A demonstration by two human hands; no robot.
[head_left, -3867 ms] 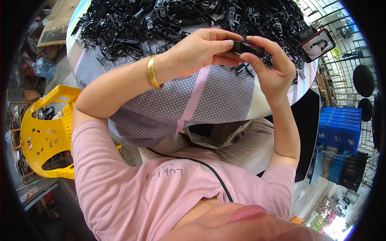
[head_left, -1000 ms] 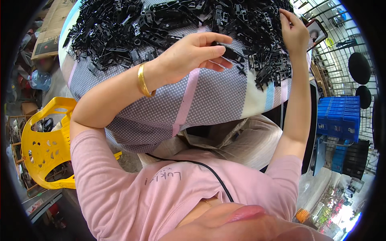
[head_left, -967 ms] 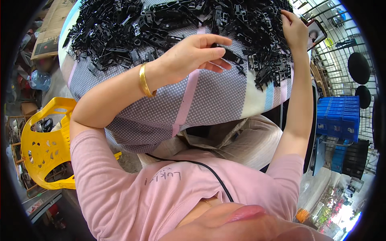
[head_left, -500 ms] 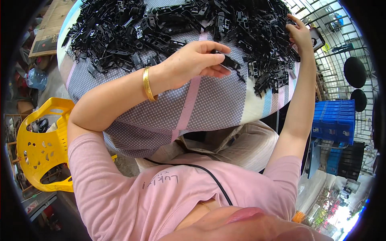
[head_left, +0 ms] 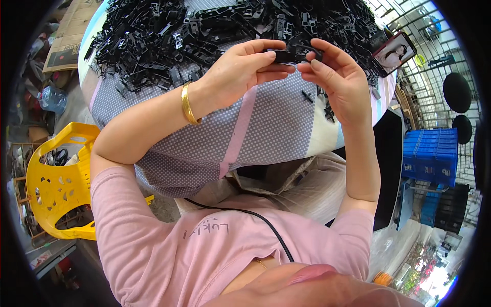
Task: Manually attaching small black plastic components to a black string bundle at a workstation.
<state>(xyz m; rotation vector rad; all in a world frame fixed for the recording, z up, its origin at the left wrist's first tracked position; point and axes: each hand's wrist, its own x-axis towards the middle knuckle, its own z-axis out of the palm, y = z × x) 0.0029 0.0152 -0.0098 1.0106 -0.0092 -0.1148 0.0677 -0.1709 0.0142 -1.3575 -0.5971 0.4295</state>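
Note:
Over the near part of the table, my left hand (head_left: 238, 71), with a gold bangle on its wrist, is closed on a black plastic part (head_left: 287, 55). My right hand (head_left: 343, 84) faces it, thumb and fingers pinched on a small dark piece (head_left: 313, 51) at the part's right end. Whether the two pieces are joined, I cannot tell. Beyond both hands spreads a large heap of similar black plastic parts (head_left: 148, 41). One small black cross-shaped piece (head_left: 307, 96) lies on the cloth below my hands.
A dotted grey cloth with pink stripes (head_left: 204, 133) covers the round table. A phone (head_left: 393, 55) with a lit screen stands at its right edge. On the left are a yellow plastic chair (head_left: 48, 179) and a clear bottle (head_left: 52, 100); blue crates (head_left: 429, 153) are stacked on the right.
My right hand has come from the heap's right side to the middle, meeting my left hand, and now pinches a small dark piece. The phone shows more fully.

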